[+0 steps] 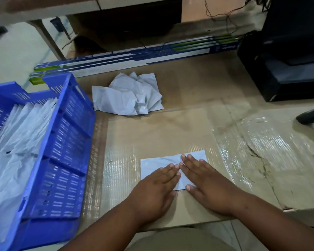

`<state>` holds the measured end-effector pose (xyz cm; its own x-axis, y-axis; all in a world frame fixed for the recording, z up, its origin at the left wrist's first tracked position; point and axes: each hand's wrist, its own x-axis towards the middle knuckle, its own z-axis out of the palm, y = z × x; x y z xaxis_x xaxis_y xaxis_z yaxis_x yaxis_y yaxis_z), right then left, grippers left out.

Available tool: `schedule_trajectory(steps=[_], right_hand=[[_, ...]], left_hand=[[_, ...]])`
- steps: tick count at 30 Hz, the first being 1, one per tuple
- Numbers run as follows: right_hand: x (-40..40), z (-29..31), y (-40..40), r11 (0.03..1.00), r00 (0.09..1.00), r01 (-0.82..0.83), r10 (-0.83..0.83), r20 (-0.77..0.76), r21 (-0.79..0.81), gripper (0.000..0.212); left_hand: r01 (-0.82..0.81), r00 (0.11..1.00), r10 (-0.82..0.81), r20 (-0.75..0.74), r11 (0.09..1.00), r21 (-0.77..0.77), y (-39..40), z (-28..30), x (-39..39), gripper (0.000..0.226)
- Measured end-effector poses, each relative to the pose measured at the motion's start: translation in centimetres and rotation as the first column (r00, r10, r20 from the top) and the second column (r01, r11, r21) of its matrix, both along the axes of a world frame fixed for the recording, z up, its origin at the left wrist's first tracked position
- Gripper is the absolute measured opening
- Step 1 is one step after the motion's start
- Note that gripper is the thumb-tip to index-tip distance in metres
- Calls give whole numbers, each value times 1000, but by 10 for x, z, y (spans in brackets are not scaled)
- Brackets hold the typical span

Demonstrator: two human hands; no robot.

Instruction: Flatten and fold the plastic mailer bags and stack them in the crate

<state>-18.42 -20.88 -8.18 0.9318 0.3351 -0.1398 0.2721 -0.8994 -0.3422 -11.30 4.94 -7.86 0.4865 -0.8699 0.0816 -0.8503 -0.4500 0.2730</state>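
Folded mailer bag point(158, 164), smooth plastic rectangle

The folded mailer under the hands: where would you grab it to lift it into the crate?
Probably its far right corner, pinched from the right. The folded mailer lies flat under the left hand and right hand; that corner stays uncovered.

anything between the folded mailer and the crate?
Nothing visible. Both hands, left and right, press flat on the folded mailer. Bare cardboard lies between it and the crate to the left; only the crate's near wall must be cleared. The crumpled mailers lie farther back.
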Motion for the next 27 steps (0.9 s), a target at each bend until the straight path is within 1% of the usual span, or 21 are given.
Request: schedule_trajectory(steps=[1,2,3,4,5,6,7,8,10,13,17,19,22,24,25,27], right_hand=[[1,5,-7,994,999,13,-9,-35,111,67],[1,9,-14,972,997,66,-58,-42,224,62],[0,13,-19,947,993,120,-120,-19,299,58],[1,17,-18,942,986,141,-160,40,303,55],[3,20,-13,961,981,127,-159,113,246,55],[7,23,-2,981,979,97,-124,164,166,56],[11,23,12,994,982,61,-76,172,91,60],[14,22,26,999,989,38,-43,145,38,64],[18,11,43,998,995,55,-54,87,-9,72],[13,-6,35,992,988,108,-99,118,-66,75],[2,-10,0,973,980,190,-179,89,-129,80],[-1,-11,-17,957,972,235,-226,72,-172,81],[-5,-5,-35,936,954,300,-291,73,-187,83],[-1,3,-35,935,952,307,-298,78,-179,80],[4,9,-27,944,955,289,-273,114,-160,77],[19,17,0,980,970,189,-176,169,-67,73]], left_hand=[[5,1000,-5,-13,1000,-8,0,4,2,54],[0,1000,-1,-30,999,-33,-1,9,5,51],[-9,999,6,-41,998,-62,-3,13,8,47],[-25,999,22,-34,995,-100,-7,19,10,44],[-50,999,49,-15,989,-138,-12,21,10,42],[-84,996,85,0,981,-174,-18,20,10,44],[-124,992,126,-5,972,-199,-23,15,8,48],[-161,987,160,-18,966,-201,-26,8,6,53],[-203,979,205,1,972,-118,-27,-8,2,64],[-244,966,244,83,970,-6,-14,-20,1,69],[-392,917,381,115,915,96,16,-14,5,74],[-432,901,417,118,888,157,32,-11,5,75],[-475,880,467,86,855,211,41,-3,6,76],[-465,885,460,79,855,228,34,3,8,73],[-430,903,423,79,881,195,26,6,9,71],[-303,953,303,18,948,95,2,5,12,66]])
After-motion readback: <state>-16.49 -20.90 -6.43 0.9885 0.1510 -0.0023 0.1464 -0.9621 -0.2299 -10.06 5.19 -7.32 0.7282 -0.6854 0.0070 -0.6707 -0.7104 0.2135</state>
